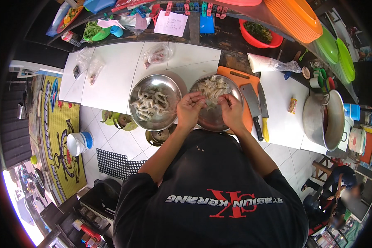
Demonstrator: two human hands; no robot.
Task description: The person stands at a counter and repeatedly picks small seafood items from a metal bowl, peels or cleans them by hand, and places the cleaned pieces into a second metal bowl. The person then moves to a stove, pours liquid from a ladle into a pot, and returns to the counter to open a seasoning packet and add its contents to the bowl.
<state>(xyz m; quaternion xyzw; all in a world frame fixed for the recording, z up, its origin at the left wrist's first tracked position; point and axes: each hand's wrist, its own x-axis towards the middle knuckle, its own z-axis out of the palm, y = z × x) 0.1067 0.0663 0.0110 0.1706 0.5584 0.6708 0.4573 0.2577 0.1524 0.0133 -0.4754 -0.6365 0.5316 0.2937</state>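
Note:
Over the right metal bowl [214, 121], my left hand [189, 108] and my right hand [232, 108] meet with fingertips pinched on one small greyish, see-through shrimp [211, 103]. Its far details are too small to make out. Inside that bowl, beyond my fingers, lies a heap of pale shrimp pieces [213, 87]; whether they are peeled meat or shells I cannot tell. The left metal bowl [168, 84], beside my left wrist, holds a pile of grey shrimp [151, 105]. Both hands are closed.
An orange cutting board [246, 117] sits partly under the right bowl, bearing a cleaver [250, 99] and a yellow-handled knife [265, 126]. A big pot [313, 122] stands farther right. Plastic bags [157, 54] lie at the back, below a shelf with a red basin [252, 40] of greens.

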